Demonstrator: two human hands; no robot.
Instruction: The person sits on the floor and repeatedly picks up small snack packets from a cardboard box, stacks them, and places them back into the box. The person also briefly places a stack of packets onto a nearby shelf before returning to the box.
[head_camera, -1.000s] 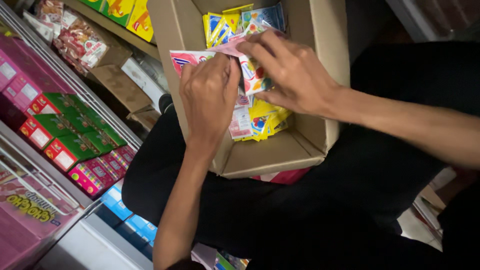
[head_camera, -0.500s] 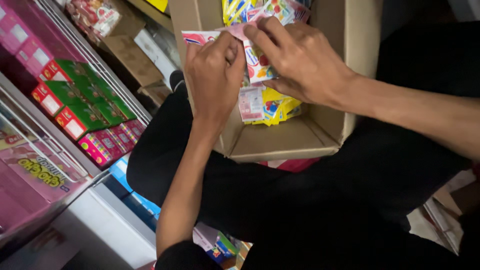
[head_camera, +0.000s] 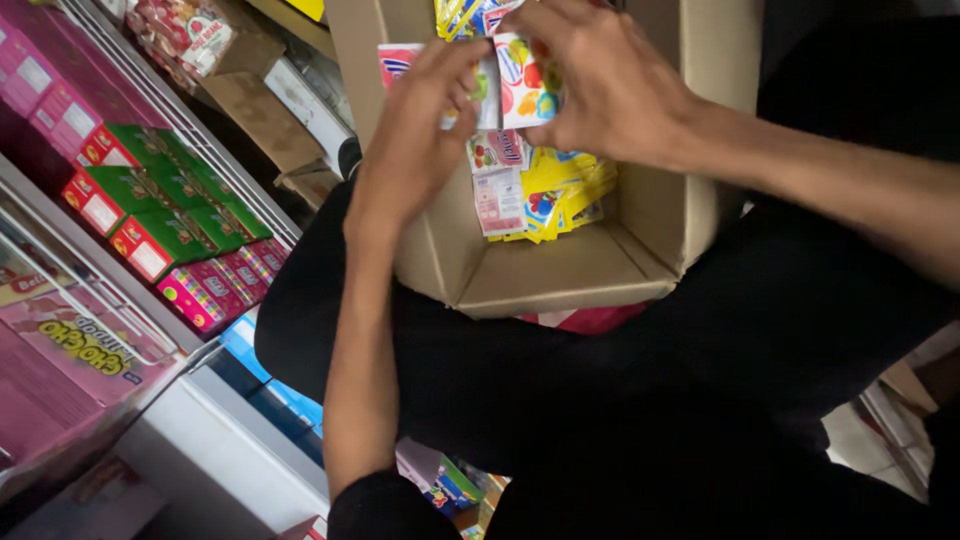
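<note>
While both hands meet over the open cardboard box (head_camera: 560, 285), a strip of small colourful sachets (head_camera: 520, 90) is pinched between them near the top of the box. The left hand (head_camera: 415, 140) reaches up from below with its wrist bent back, its fingers (head_camera: 455, 65) clamped on the strip's left part. The right hand (head_camera: 600, 85) comes in from the right, forearm stretched across the dark-clothed lap, its fingers curled and closed on the strip's right part. Below the strip, yellow and pink sachets (head_camera: 540, 195) lie loose inside the box. To the left, red-green and pink cartons (head_camera: 175, 220) stand in rows on a shelf.
</note>
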